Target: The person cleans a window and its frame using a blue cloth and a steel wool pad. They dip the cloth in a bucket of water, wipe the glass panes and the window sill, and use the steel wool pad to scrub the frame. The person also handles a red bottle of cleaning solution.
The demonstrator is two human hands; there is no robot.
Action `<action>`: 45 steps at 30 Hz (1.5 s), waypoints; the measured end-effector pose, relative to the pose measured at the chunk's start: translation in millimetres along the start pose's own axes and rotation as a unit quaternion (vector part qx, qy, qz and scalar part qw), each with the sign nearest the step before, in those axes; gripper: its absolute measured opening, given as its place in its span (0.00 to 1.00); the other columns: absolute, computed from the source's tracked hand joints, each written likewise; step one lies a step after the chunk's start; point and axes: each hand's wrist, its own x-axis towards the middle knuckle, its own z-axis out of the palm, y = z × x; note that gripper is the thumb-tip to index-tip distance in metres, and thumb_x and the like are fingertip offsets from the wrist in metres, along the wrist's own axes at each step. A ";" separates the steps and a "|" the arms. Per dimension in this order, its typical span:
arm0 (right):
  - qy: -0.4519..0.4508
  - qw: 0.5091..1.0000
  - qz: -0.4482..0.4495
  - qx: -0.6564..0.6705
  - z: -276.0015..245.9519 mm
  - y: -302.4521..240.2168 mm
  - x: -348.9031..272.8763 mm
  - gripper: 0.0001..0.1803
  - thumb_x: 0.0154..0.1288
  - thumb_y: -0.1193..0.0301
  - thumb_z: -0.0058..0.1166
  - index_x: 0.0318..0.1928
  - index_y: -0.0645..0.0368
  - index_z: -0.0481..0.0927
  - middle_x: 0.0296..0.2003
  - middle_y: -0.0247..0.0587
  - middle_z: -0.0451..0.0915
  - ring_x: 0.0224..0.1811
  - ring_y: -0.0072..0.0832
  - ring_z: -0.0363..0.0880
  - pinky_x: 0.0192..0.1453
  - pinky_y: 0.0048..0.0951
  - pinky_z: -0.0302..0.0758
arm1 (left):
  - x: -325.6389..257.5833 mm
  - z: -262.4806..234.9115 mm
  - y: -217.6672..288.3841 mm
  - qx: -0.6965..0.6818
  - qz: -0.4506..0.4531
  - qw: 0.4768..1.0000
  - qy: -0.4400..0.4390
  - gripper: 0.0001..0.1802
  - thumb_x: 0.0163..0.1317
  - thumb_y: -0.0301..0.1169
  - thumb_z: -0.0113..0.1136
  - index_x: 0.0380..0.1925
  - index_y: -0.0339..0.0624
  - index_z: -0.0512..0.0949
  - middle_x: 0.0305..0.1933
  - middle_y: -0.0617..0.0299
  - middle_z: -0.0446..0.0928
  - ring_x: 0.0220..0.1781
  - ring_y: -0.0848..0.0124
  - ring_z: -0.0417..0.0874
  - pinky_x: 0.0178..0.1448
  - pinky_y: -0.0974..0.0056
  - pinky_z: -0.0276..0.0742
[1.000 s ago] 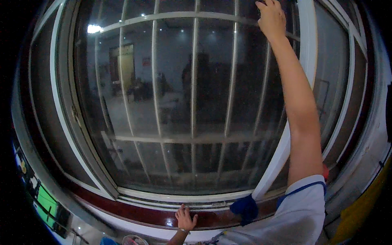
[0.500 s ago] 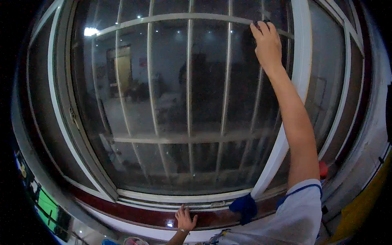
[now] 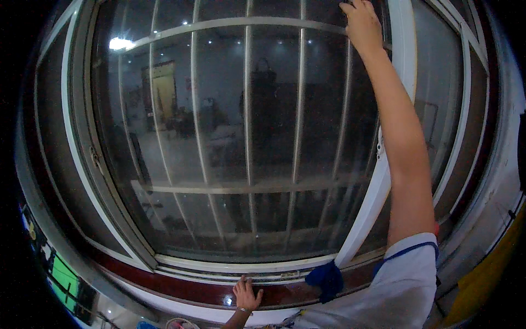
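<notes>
High against the window glass (image 3: 274,126), my right hand (image 3: 364,27) is raised on a stretched arm, close to the right white frame. Its fingers are curled round something dark, mostly cut off by the upper edge. My left hand (image 3: 246,294) lies on the dark red sill (image 3: 192,290), fingers apart and fingertips at the window track (image 3: 219,274); it holds nothing. A dark blue cloth (image 3: 327,279) hangs over the sill to the right of my left hand.
Pale bars (image 3: 247,109) show through the glass, along with reflections of a lit room. A white frame post (image 3: 404,55) stands right of the pane, with a latch (image 3: 379,143) on it. A yellow item (image 3: 476,290) is at the lower right.
My right hand has moved upward along the glass, so its fingertips now meet the picture's upper edge. My left hand stays on the sill.
</notes>
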 end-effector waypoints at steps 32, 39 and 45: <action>0.021 0.999 -0.024 0.016 -0.9 7.1 17.8 0.25 0.43 0.84 0.59 0.45 0.52 0.77 0.45 0.39 0.77 0.52 0.42 0.72 0.55 0.40 0.74 | -2.2 1.9 0.1 0.004 -0.003 1.000 -0.001 0.36 0.53 0.50 0.58 0.55 0.35 0.66 0.65 0.40 0.58 0.63 0.43 0.60 0.62 0.39 0.53; -0.008 0.997 -0.012 0.070 -1.9 -16.2 -53.3 0.22 0.47 0.83 0.55 0.46 0.53 0.76 0.45 0.41 0.76 0.53 0.44 0.71 0.54 0.41 0.74 | -5.9 -5.8 -3.5 0.010 -0.021 1.000 -0.015 0.36 0.53 0.49 0.59 0.57 0.37 0.65 0.64 0.40 0.58 0.62 0.43 0.61 0.62 0.39 0.53; 0.010 1.000 -0.002 0.023 -1.8 15.4 6.7 0.24 0.42 0.85 0.60 0.44 0.54 0.77 0.43 0.40 0.77 0.49 0.45 0.74 0.53 0.41 0.73 | 0.5 6.3 -1.8 -0.006 0.003 1.000 0.013 0.34 0.53 0.48 0.59 0.54 0.37 0.67 0.64 0.39 0.58 0.62 0.44 0.61 0.61 0.39 0.54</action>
